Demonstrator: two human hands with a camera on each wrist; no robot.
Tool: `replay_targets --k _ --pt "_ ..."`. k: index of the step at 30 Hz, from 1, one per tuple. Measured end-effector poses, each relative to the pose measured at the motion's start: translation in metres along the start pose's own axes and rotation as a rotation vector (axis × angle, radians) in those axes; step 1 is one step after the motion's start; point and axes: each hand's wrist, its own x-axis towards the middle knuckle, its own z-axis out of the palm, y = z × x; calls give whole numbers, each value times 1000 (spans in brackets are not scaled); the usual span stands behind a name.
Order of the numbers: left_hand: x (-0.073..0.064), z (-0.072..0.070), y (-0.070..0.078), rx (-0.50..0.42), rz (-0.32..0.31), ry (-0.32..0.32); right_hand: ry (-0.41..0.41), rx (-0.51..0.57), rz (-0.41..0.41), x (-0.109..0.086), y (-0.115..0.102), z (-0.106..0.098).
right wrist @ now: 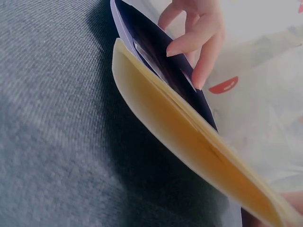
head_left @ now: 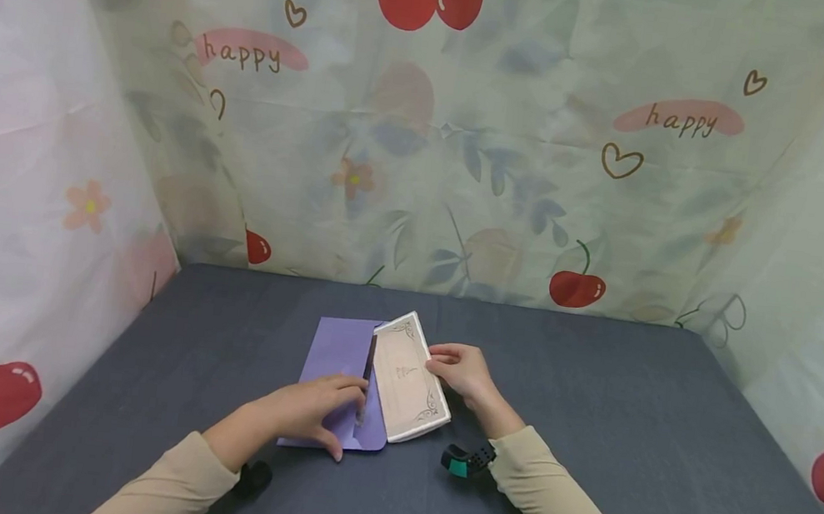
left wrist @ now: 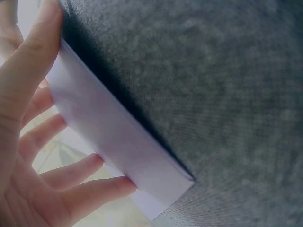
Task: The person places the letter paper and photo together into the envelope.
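Note:
A purple envelope (head_left: 342,346) lies on the dark cloth, its mouth facing right. My left hand (head_left: 317,404) lies over its near part, with the thumb at the near edge and fingers curled over the mouth. In the right wrist view, left fingertips (right wrist: 196,85) reach the envelope's gaping dark opening (right wrist: 158,56). A cream folded card (head_left: 410,378) with ornate corners and small print tilts beside the mouth, its left edge overlapping the envelope. My right hand (head_left: 466,373) pinches the card's right edge between thumb and fingers. Seen edge-on, the card (right wrist: 189,142) bows apart in layers.
A dark grey cloth (head_left: 594,393) covers the table. White curtains (head_left: 504,99) printed with cherries and flowers stand behind and at both sides. A black strap with a green patch (head_left: 462,461) is at the right wrist; a black piece (head_left: 254,479) is by the left wrist.

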Motion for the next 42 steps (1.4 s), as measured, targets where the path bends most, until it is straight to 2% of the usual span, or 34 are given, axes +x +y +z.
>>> replay_targets --k 21,29,42 --pt "2 -1 0 1 -3 1 -4 22 -19 1 -2 9" --pt "1 -2 1 -11 -30 -28 -8 49 -16 -1 0 15" --pt "2 0 0 4 -17 -22 1 75 -17 -6 2 22"
